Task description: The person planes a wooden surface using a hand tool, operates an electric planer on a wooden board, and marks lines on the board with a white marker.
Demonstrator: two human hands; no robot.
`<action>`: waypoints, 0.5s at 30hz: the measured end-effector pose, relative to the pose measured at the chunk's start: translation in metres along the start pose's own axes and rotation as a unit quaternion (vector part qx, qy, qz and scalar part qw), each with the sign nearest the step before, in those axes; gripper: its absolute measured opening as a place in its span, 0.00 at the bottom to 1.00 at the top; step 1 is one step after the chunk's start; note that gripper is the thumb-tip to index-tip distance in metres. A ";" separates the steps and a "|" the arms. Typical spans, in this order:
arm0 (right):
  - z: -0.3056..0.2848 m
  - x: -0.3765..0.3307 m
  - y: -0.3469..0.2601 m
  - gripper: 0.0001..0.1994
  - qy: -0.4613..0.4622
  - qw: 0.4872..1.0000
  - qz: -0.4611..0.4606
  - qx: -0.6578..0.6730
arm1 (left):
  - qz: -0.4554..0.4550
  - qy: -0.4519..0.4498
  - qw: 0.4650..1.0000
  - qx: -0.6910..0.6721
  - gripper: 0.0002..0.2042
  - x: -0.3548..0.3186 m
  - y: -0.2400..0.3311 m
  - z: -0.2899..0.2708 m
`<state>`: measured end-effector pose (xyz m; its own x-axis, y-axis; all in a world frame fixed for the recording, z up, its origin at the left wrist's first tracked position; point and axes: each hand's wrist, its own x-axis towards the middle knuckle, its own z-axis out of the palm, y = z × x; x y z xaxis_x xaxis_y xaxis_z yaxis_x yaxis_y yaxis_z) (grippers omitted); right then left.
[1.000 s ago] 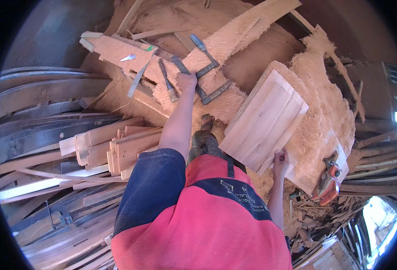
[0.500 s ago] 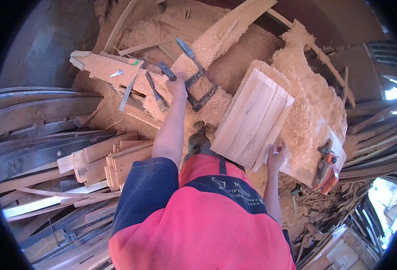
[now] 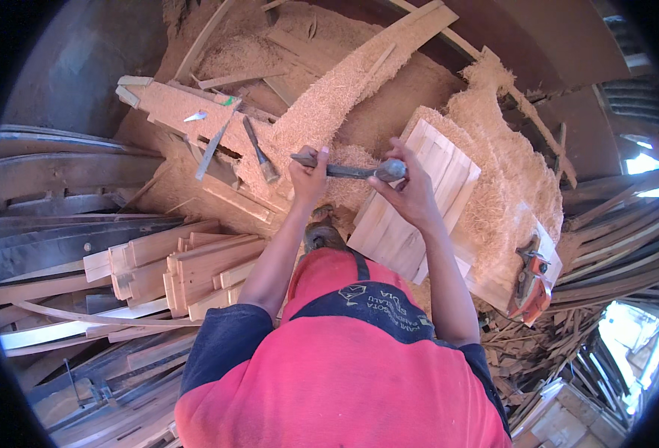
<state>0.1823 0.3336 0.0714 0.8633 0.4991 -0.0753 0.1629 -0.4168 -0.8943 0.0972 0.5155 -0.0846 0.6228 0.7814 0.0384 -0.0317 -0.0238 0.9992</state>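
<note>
In front of me I hold a dark metal bar clamp (image 3: 348, 172) with both hands, lying roughly level across the view. My left hand (image 3: 309, 181) is closed on its left end. Fingers of my right hand (image 3: 413, 187) wrap the rounded handle at its right end. Below and beside my right hand lies a pale wooden board (image 3: 426, 201) made of several strips, resting on a bench heaped with wood shavings (image 3: 508, 179). A chisel (image 3: 259, 151) with a wooden handle lies left of my left hand, near a thin metal strip (image 3: 217, 143).
An orange-red power tool (image 3: 532, 287) sits at the bench's right end. Stacked wood blocks (image 3: 202, 269) and long curved planks (image 3: 68, 179) fill the left. A shaving-covered beam (image 3: 359, 67) reaches away. Scrap wood (image 3: 531, 358) is piled at lower right.
My left hand has lifted the clamp off the shavings, bringing it nearer and turning it level. My right hand has left the board's near corner and taken hold of the clamp's handle.
</note>
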 end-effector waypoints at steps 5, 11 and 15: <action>0.007 -0.004 0.021 0.16 -0.008 0.997 -0.059 -0.051 | 0.011 -0.059 0.996 0.059 0.15 0.004 0.028 0.001; 0.007 -0.006 0.040 0.13 0.002 0.998 -0.035 -0.053 | 0.026 -0.125 0.974 0.185 0.10 0.023 0.012 0.012; 0.000 0.002 0.054 0.12 0.018 0.997 -0.057 -0.053 | -0.015 -0.156 0.971 0.180 0.11 0.036 0.022 0.030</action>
<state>0.1930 0.3125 0.0229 0.8526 0.5209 0.0408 0.3079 -0.4378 -0.8447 0.1424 0.5246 -0.0607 0.8274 0.5597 -0.0458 0.2310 -0.2648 0.9362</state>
